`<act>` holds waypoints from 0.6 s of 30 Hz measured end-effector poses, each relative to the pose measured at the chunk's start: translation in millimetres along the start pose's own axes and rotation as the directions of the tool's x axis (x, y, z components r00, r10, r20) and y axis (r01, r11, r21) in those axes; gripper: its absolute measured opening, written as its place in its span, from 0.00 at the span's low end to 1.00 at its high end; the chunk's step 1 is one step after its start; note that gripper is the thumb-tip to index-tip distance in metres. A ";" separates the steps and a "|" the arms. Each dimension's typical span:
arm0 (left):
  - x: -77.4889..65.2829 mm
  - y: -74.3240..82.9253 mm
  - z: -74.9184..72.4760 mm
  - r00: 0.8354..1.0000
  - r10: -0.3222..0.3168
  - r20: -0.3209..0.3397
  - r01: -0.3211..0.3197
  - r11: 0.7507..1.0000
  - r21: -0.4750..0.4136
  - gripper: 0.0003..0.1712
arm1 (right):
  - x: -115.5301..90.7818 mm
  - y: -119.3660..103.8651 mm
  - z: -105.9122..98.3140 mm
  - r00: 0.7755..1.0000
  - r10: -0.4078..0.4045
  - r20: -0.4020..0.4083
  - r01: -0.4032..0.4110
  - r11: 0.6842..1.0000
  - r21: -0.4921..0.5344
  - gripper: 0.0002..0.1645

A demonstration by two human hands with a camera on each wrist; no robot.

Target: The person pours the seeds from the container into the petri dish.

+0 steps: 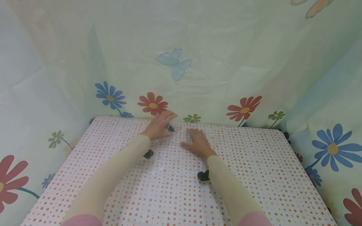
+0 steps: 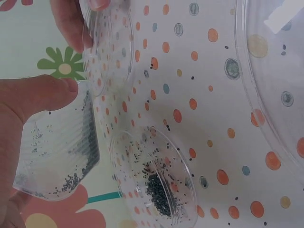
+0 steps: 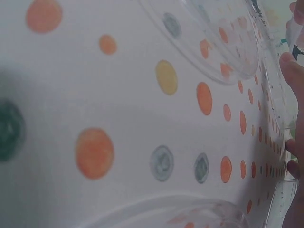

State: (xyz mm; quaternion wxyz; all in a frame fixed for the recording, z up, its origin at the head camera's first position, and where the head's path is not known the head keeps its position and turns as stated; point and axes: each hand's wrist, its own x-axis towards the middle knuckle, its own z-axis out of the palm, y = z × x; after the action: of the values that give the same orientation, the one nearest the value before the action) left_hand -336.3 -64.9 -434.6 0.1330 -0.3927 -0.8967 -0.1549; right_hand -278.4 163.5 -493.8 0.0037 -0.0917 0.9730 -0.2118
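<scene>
One dotted table (image 1: pixel 254 175) fills the lower frame of the head view, with a flowered curtain (image 1: pixel 226 62) behind it. Both arms reach toward its far edge. At the upper right of the left wrist view lies a big clear bowl (image 2: pixel 266 109). The left hand (image 1: pixel 159 125), above centre in the head view, has thumb and fingers curled round a clear cup (image 2: pixel 57 147) tipped on its side, dark seeds clinging inside. Just beside the cup sits a small clear dish (image 2: pixel 156 180) holding a heap of seeds (image 2: pixel 159 190). The right hand (image 1: pixel 198 142) rests flat, fingers straight, holding nothing, right of the cup.
</scene>
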 end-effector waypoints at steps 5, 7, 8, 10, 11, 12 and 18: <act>0.1 3.5 -1.1 1.000 0.016 -0.006 -0.016 1.000 0.000 0.47 | 0.4 2.0 1.7 1.000 0.002 -0.003 -0.002 1.000 -0.006 0.51; 0.4 5.2 -1.8 1.000 0.015 -0.001 -0.015 1.000 0.001 0.47 | 0.4 1.9 1.3 1.000 -0.002 -0.005 0.002 1.000 -0.002 0.51; 0.6 5.9 -1.8 1.000 0.013 0.004 -0.013 1.000 0.004 0.47 | 0.2 1.5 0.9 1.000 0.000 -0.005 0.000 1.000 0.004 0.50; 0.8 7.2 -2.0 1.000 0.012 0.014 -0.012 1.000 0.014 0.47 | -0.4 0.6 -0.2 1.000 0.002 -0.001 -0.002 1.000 0.015 0.50; 0.9 7.7 -2.0 1.000 0.011 0.019 -0.012 1.000 0.017 0.46 | -0.6 0.1 -0.7 1.000 0.002 0.001 -0.002 1.000 0.021 0.50; 0.9 8.2 -2.1 1.000 0.010 0.023 -0.011 1.000 0.021 0.46 | -0.7 -0.3 -1.2 1.000 0.002 0.003 -0.002 1.000 0.025 0.50; 1.3 9.0 -1.9 0.999 0.026 0.022 -0.027 0.999 0.029 0.45 | -1.2 -2.1 -2.0 1.000 0.006 0.004 -0.006 1.000 0.021 0.49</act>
State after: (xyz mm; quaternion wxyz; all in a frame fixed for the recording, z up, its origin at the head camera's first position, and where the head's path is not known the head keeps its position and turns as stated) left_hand -330.3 -58.9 -430.8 0.1309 -0.4041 -0.8951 -0.1355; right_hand -276.9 162.7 -491.2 0.0073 -0.0892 0.9710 -0.2216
